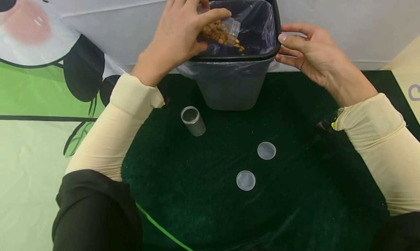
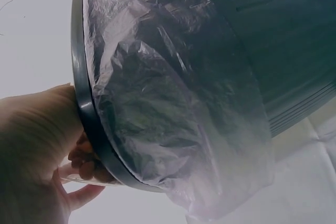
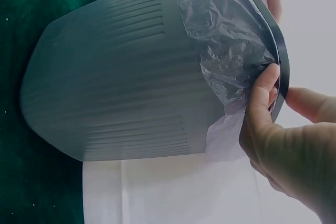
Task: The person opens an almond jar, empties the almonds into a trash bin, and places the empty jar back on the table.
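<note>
My left hand grips a clear plastic jar tipped over the trash bin. Brown nut-like pieces fill part of the jar, and a few spill from its mouth into the bin. A thin clear liner hangs over the bin's black rim. On the bin's right side my right hand pinches the rim, thumb on top and fingers beneath; the right wrist view shows the fingers against the liner.
A second clear jar, without a lid, stands on the dark green cloth in front of the bin. Two round translucent lids, one nearer and one farther, lie to its right. White fabric hangs behind the bin.
</note>
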The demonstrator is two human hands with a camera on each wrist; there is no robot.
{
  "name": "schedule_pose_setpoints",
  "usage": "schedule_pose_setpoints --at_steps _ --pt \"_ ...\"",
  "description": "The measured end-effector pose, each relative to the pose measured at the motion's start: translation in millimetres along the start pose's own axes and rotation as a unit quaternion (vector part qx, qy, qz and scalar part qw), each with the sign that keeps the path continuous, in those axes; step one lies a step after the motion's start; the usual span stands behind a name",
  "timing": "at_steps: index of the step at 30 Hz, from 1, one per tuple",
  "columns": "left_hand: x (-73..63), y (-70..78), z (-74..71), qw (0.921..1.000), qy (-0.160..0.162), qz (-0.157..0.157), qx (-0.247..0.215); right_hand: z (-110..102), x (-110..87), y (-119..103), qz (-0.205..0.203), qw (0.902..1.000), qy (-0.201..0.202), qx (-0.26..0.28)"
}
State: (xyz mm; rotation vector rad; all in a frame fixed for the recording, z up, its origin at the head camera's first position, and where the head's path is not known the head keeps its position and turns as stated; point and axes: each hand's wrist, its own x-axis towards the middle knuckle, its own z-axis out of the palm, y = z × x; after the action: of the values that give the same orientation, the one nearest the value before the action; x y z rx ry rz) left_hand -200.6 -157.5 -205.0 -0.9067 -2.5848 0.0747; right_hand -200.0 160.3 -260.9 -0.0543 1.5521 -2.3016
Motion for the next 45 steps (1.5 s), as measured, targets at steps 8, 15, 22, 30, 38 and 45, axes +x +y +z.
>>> schedule_pose_setpoints --at_steps 8,15,22,30,38,45 --pt "-0.5 0.5 -0.2 1.0000 0.000 0.001 0.002 1.6 -1.0 2.0 -0.002 1.0000 -0.005 0.005" --pt "-0.2 -0.2 -0.7 0.9999 0.004 0.006 0.010 2.8 -1.5 1.3 0.002 1.0000 -0.002 -0.004" --pt "0.0 -1.9 -0.8 0.9998 0.009 0.011 0.015 5.6 -1.2 2.0 0.007 1.0000 -0.001 -0.004" --pt "1.2 -3.0 2.5 0.9985 0.030 0.022 0.041 6.7 -0.2 3.3 0.004 0.9999 -0.008 -0.010" --pt "3.8 -1.1 3.7 0.9923 0.065 0.051 0.091 6.5 -1.3 2.6 -0.002 0.9999 -0.007 -0.013" --pt "5.5 0.8 3.5 0.9882 0.088 0.062 0.108 6.7 -3.3 1.7 -0.006 0.9999 -0.006 -0.012"
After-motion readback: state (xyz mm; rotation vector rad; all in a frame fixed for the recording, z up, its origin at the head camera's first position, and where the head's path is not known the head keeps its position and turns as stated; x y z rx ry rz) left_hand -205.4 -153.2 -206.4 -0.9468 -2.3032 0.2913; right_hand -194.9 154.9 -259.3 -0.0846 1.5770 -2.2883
